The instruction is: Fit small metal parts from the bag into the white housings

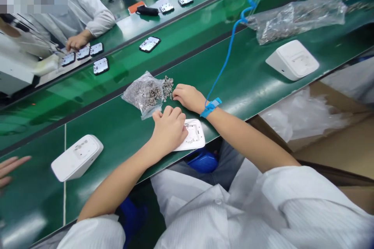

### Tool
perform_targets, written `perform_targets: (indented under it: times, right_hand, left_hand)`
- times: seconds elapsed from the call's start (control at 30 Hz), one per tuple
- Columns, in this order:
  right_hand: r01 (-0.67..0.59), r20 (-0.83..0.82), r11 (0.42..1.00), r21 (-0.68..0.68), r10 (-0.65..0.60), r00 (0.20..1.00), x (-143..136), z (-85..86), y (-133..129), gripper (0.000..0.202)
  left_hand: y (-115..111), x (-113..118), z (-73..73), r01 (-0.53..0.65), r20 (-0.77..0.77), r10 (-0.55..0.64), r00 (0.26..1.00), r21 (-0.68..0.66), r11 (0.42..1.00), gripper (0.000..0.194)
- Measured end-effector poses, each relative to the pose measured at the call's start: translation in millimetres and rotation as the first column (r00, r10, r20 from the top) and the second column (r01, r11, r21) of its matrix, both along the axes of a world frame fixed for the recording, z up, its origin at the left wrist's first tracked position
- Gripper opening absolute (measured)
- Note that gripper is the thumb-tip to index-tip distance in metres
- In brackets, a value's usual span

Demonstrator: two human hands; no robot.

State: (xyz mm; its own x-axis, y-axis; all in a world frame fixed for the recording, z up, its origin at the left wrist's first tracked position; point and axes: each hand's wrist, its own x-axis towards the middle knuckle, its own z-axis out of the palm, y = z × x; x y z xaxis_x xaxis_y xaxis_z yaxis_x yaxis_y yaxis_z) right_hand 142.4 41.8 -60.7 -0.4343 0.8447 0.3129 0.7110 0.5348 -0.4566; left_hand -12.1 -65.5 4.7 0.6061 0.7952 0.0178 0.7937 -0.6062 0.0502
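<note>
A white plastic housing (196, 135) lies flat at the bench's near edge, its recessed side up. My left hand (170, 129) is over its left part, fingers curled and closed; whatever they hold is hidden. Just beyond, my right hand (189, 97) is at the edge of a pile of small metal parts (168, 86), its fingertips pinched together. I cannot make out anything between them. The pile spills from the mouth of a clear plastic bag (143, 92) with more such parts inside. A blue wrist strap (211, 107) is on my right wrist.
White wedge-shaped housings stand at left (77, 157) and right (293, 60). A coiled blue cord (230, 46) runs up from the strap. A bag of metal parts (300, 19) lies back right. Across the belt, a co-worker's hand (78, 41) is near dark-edged units. Another person's fingers (13, 168) show at left.
</note>
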Motion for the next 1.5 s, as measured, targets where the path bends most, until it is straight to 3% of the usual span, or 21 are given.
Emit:
perform_targets:
  times: [0.2,0.27,0.4,0.5,0.6,0.73,0.8,0.87,0.97,1.03,1.13,1.27,1.4,1.5]
  right_hand:
    - [-0.069,-0.064,0.997,0.02,0.07,0.995,4.7,5.7,-4.9,0.016]
    - [-0.06,-0.201,0.998,0.001,0.059,0.978,10.4,11.5,-17.1,0.013]
    - [-0.133,-0.492,0.989,-0.065,0.084,0.866,26.6,23.9,-60.5,0.008]
    - [-0.177,-0.615,0.981,-0.075,0.095,0.782,32.8,31.4,-93.4,0.009]
    - [-0.166,-0.742,0.979,-0.12,0.023,0.67,32.5,35.6,-114.0,0.016]
    - [-0.181,-0.793,0.945,-0.273,-0.114,0.599,34.6,36.2,-125.7,0.016]
    - [-0.152,-0.755,0.929,-0.338,-0.171,0.633,39.7,35.3,-127.1,0.009]
    - [-0.114,-0.662,0.93,-0.349,-0.159,0.733,45.7,34.3,-126.4,0.004]
    - [-0.102,-0.471,0.964,-0.246,-0.027,0.882,50.9,32.5,-123.4,0.01]
    - [-0.114,-0.375,0.981,-0.154,0.049,0.926,50.3,31.3,-122.3,0.015]
    - [-0.125,-0.272,0.991,-0.056,0.105,0.956,45.6,28.5,-124.1,0.025]
    - [-0.031,-0.255,1.0,-0.001,0.03,0.967,39.2,21.5,-131.1,0.023]
    - [0.037,-0.309,0.997,-0.06,-0.054,0.95,34.2,18.1,-135.4,0.02]
    - [0.036,-0.261,0.991,-0.126,-0.068,0.963,30.5,23.1,-133.7,0.015]
  left_hand:
    - [5.5,-7.1,1.9,-0.013,0.045,0.016,0.999,-0.056,0.998,0.007]
    - [10.5,-11.0,4.9,-0.033,0.139,0.042,0.989,-0.066,0.997,0.01]
    - [18.0,-15.8,11.8,-0.177,0.411,0.136,0.902,0.062,0.982,0.015]
    - [13.2,-12.9,12.0,-0.079,0.467,0.03,0.884,0.087,0.993,0.011]
    - [3.0,-6.5,7.0,0.022,0.44,-0.068,0.895,0.108,0.994,0.019]
    - [-2.7,-2.1,1.0,0.013,0.361,-0.033,0.932,0.059,0.998,0.019]
    - [-0.7,-2.7,-0.6,-0.028,0.32,0.017,0.947,0.027,0.999,0.017]
    - [2.4,-3.7,-2.5,-0.053,0.294,0.042,0.955,0.028,0.998,0.017]
    - [6.7,-4.3,-6.0,-0.065,0.284,0.055,0.957,0.025,0.998,0.018]
    - [8.5,-4.0,-7.7,-0.086,0.272,0.088,0.958,-0.018,0.996,0.017]
    - [10.0,-3.9,-8.3,-0.122,0.257,0.142,0.956,-0.093,0.988,0.014]
    - [10.5,-4.0,-10.2,-0.127,0.252,0.148,0.956,-0.101,0.987,0.014]
    - [10.6,-3.8,-13.3,-0.13,0.217,0.144,0.966,-0.078,0.988,0.016]
    - [10.3,-3.9,-13.9,-0.124,0.212,0.137,0.968,-0.074,0.99,0.016]
